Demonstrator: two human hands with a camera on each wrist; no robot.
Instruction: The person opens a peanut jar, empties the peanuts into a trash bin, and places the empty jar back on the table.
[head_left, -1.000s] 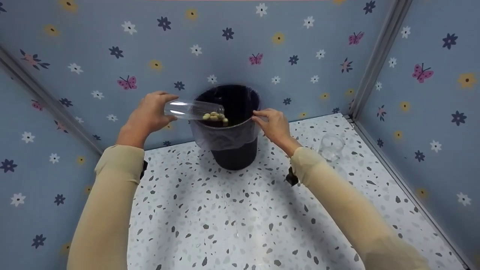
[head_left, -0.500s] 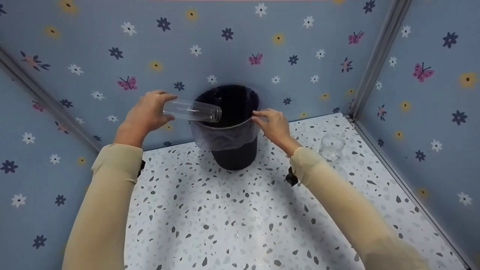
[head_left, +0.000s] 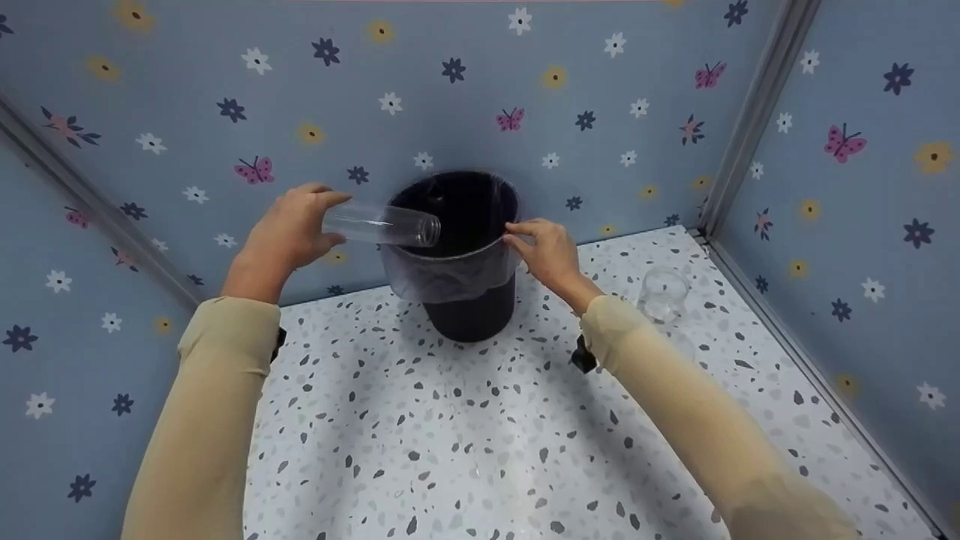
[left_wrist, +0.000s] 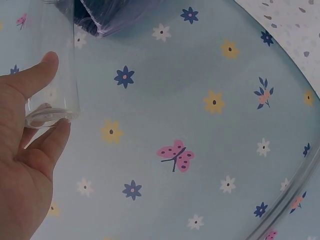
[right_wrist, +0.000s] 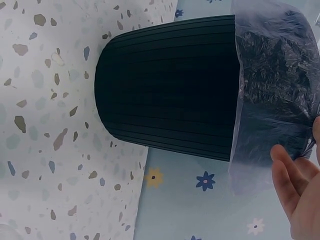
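My left hand (head_left: pixel 281 236) grips a clear jar (head_left: pixel 371 223) round its base end, the thumb on one side and the fingers on the other. The jar lies nearly level, its open mouth over the left part of a black trash bin (head_left: pixel 469 313). Nothing shows inside the jar; the left wrist view has its base (left_wrist: pixel 52 117) between thumb and fingers. A thin see-through bin liner (right_wrist: pixel 270 75) is folded down over the rim. At the right of that rim my right hand (head_left: pixel 551 255) pinches the liner, which bunches up at the fingertips. The bin's dark inside hides its contents.
The bin stands on a speckled white surface (head_left: pixel 450 420), close to a flowered blue back panel (head_left: pixel 450 90). Right of my right hand stands another clear container (head_left: pixel 664 294). Side panels with grey metal edge strips (head_left: pixel 757 120) enclose the left and right.
The small pale-green and yellowish pieces at the jar's mouth have dropped out of sight over the bin. The jar has shifted slightly left. My right hand has stayed at the rim.
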